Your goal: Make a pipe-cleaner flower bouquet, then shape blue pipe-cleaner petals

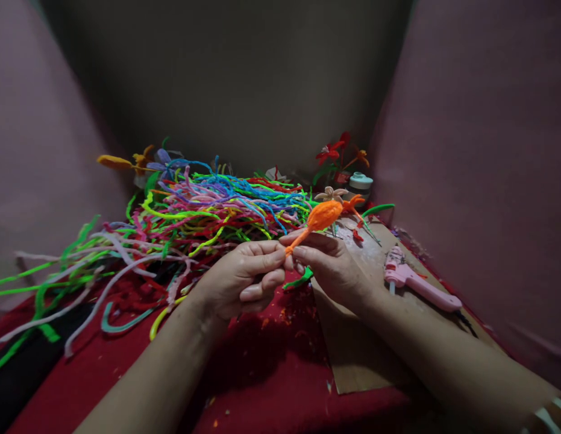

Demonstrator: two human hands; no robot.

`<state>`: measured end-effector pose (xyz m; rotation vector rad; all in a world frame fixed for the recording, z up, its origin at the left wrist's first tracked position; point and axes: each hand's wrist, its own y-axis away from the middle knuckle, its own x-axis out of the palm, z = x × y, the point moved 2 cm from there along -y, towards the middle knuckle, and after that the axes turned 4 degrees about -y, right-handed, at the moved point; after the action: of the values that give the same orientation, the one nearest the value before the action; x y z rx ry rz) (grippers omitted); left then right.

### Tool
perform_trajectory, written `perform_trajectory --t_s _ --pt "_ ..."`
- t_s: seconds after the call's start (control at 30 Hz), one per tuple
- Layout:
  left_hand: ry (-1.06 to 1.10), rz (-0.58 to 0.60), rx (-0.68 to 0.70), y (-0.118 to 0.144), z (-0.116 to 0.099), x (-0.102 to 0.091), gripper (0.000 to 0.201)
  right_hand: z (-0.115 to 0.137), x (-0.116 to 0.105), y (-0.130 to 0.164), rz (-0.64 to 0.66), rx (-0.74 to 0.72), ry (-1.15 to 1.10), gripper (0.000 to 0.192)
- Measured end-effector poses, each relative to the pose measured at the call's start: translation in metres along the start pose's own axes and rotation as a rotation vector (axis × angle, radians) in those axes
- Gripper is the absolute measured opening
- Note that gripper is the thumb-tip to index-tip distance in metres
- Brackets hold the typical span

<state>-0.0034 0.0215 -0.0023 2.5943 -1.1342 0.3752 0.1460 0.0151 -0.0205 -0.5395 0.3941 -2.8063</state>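
Note:
Between my two hands, an orange pipe-cleaner petal (324, 217) points up and to the right, its thin stem running down into my fingertips. My left hand (248, 274) pinches the lower end of the stem between thumb and forefinger, the other fingers curled below. Just to the right, my right hand (329, 265) also closes its thumb and fingers on the stem near the same spot. The fingers partly hide the stem's end. A green pipe-cleaner piece (299, 279) lies below the hands.
A large heap of coloured pipe cleaners (226, 205) spreads at the back left. On the right, a pink glue gun (420, 286) lies on a cardboard sheet (352, 355). Pipe-cleaner flowers (329, 150) and a jar with a pale lid (361, 179) stand behind. Red cloth (257, 386) covers the table.

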Motion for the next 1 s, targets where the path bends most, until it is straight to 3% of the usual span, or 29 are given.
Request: perform_trajectory --t_s 0.17,0.27,0.37,0.53,0.7,0.83,1.0 --pt "-0.010 -0.001 -0.014 -0.001 0.003 0.002 0.017 -0.001 0.002 -0.001 0.019 0.034 -0.057 0.006" --pt "-0.167 -0.105 0.031 -0.004 0.002 0.007 0.020 -0.002 0.000 0.000 -0.040 0.057 -0.066 0.005" --pt "-0.513 -0.307 0.169 -0.008 0.002 0.010 0.022 -0.003 -0.002 0.000 -0.099 0.064 -0.056 0.007" --pt "-1.302 -0.647 0.515 -0.012 0.012 0.007 0.015 -0.006 -0.004 -0.001 -0.169 0.053 -0.019 0.008" --pt "-1.844 -0.736 0.643 -0.011 0.021 0.005 0.021 -0.008 -0.002 -0.001 -0.194 0.068 -0.049 0.006" --pt "-1.980 -0.744 0.655 -0.009 0.021 0.009 0.017 -0.009 -0.002 -0.002 -0.210 0.094 -0.063 0.006" --pt "-1.737 -0.711 0.693 -0.010 0.020 0.005 0.017 -0.006 -0.003 -0.003 -0.136 0.086 -0.041 0.008"
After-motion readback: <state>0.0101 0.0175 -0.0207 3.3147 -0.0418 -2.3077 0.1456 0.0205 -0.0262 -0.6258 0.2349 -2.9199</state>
